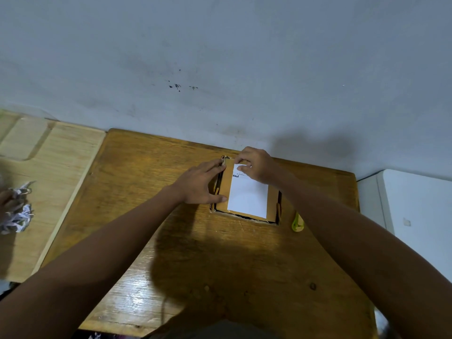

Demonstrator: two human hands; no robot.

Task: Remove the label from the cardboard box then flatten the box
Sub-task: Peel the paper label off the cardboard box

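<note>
Grey, stained wall [220, 57] behind; brown wooden table [171, 241] pushed against it, paler wooden board [61, 167] alongside to the left. Near the far edge of the table, cardboard box [271, 203], still standing, still whole, top face up. White label [248, 196] still stuck across that top, flat over most of its area. Left hand [200, 183] laid over the box's left edge, fingers straight, thumb against the near side, steadying. Right hand [255, 165] at the label's far corner, fingertips curled and seemingly pinching or picking at that corner, though too small to say whether any of it has lifted. So: barely begun; peeling nearly all ahead, flattening untouched. Box closed or nearly so, contents hidden. Just right of the box, yellow-green cutter [297, 222] on the table. On the pale board, crumpled paper wad [18, 212].
</note>
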